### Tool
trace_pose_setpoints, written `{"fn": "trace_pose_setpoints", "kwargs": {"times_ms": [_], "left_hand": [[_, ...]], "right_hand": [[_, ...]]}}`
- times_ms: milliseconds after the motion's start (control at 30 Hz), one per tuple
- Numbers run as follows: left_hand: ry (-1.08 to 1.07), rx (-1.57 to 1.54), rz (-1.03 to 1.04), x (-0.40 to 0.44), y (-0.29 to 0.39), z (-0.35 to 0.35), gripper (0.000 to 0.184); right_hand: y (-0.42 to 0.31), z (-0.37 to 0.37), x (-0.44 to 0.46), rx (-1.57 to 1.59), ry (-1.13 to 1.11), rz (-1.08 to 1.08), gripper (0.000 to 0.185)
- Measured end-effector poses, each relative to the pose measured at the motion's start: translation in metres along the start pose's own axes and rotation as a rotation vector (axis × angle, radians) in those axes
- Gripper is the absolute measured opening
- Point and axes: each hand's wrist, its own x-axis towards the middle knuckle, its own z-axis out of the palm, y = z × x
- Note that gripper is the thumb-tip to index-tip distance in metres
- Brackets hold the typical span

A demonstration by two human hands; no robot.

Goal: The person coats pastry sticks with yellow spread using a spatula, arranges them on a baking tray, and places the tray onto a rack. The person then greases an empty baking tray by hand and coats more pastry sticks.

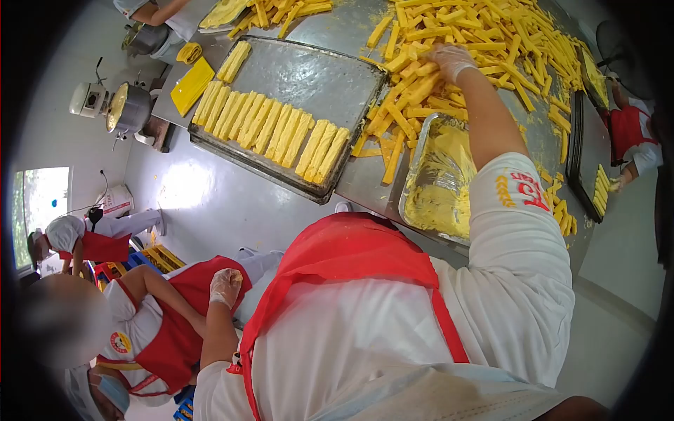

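My right hand [453, 62], in a clear glove, reaches into a large heap of yellow bread-like sticks [484, 35], its fingers curled around some at the near side. Below that arm lies a foil tray [409, 179] smeared with a soft yellow spread. Left of the heap, a dark metal baking tray [309, 67] carries a row of paler, coated sticks [270, 130], with a couple more at its upper left corner. My left hand [226, 286], also gloved, hangs low at my side with its fingers curled; whatever is in them is too small to name.
A co-worker in a red apron [168, 323] stands close on my left, another bends by crates [158, 259] behind. At right, a person's hand [616, 184] is by a second baking tray [577, 140]. A yellow block [192, 85] and a pot [130, 109] are at upper left.
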Motion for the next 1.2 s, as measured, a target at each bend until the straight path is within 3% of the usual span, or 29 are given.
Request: {"fn": "trace_pose_setpoints", "kwargs": {"times_ms": [100, 167, 233, 267, 367, 433, 500, 533, 600, 633, 700, 767, 800, 867, 900, 967, 1033, 1100, 1200], "left_hand": [[-0.001, -0.072, -0.008, 0.002, -0.006, 0.004, 0.014], [-0.004, -0.034, -0.055, 0.007, -0.017, 0.013, 0.015], [-0.080, -0.036, -0.105, 0.016, -0.035, 0.026, 0.015], [-0.148, -0.038, -0.157, 0.017, -0.044, 0.033, 0.015], [-0.163, -0.037, -0.127, 0.014, -0.034, 0.025, 0.016], [-0.155, 0.029, -0.097, 0.017, -0.032, 0.018, 0.016], [-0.141, 0.095, -0.073, 0.022, -0.036, 0.014, 0.016], [-0.127, 0.091, -0.087, 0.026, -0.040, 0.012, 0.017], [-0.132, 0.065, -0.118, 0.028, -0.025, 0.003, 0.019], [-0.132, 0.061, -0.120, 0.032, -0.024, 0.005, 0.019], [-0.089, 0.062, -0.096, 0.033, -0.028, 0.004, 0.021], [-0.068, 0.042, -0.108, 0.032, -0.034, 0.008, 0.021], [-0.046, 0.021, -0.113, 0.032, -0.037, 0.010, 0.022], [-0.083, 0.027, -0.127, 0.031, -0.041, 0.013, 0.022], [-0.111, 0.027, -0.144, 0.032, -0.041, 0.013, 0.022], [-0.124, 0.103, -0.115, 0.038, -0.042, 0.016, 0.023], [-0.137, 0.174, -0.099, 0.044, -0.042, 0.020, 0.023], [-0.201, 0.119, -0.102, 0.054, -0.044, 0.023, 0.025], [-0.196, 0.164, -0.045, 0.074, -0.042, 0.024, 0.026]], "right_hand": [[0.012, -0.022, -0.017, -0.052, -0.129, 0.058, 0.046], [0.033, -0.013, -0.027, -0.113, -0.055, 0.062, 0.041], [0.058, -0.009, -0.034, 0.421, 0.244, 0.392, 0.037], [0.065, -0.009, -0.035, 0.415, 0.236, 0.391, 0.037], [0.072, 0.000, -0.048, 0.349, -0.058, 0.651, 0.042], [0.045, 0.003, -0.053, 0.441, 0.256, 0.122, 0.045], [0.005, -0.023, -0.063, 0.349, 0.094, -0.099, 0.051], [-0.015, -0.028, -0.060, 0.345, 0.091, -0.103, 0.051], [-0.042, -0.029, -0.058, 0.024, -0.247, -0.103, 0.054], [-0.041, -0.027, -0.059, 0.020, -0.247, -0.105, 0.054], [-0.031, -0.021, -0.060, 0.116, -0.044, -0.004, 0.055], [0.016, -0.001, -0.057, 0.892, 0.274, 0.371, 0.053], [0.058, 0.018, -0.057, 0.231, 0.377, 0.321, 0.056], [0.093, 0.025, -0.072, -0.436, 0.429, 0.258, 0.058], [0.100, 0.009, -0.086, 0.136, 0.305, 0.473, 0.060], [0.094, -0.009, -0.114, 0.702, 0.174, 0.679, 0.061], [0.062, -0.023, -0.145, 1.325, 0.215, 0.512, 0.051], [0.031, -0.017, -0.163, 1.562, 0.104, 0.378, 0.051], [-0.019, -0.008, -0.173, 1.666, 0.050, 0.438, 0.049]]}}
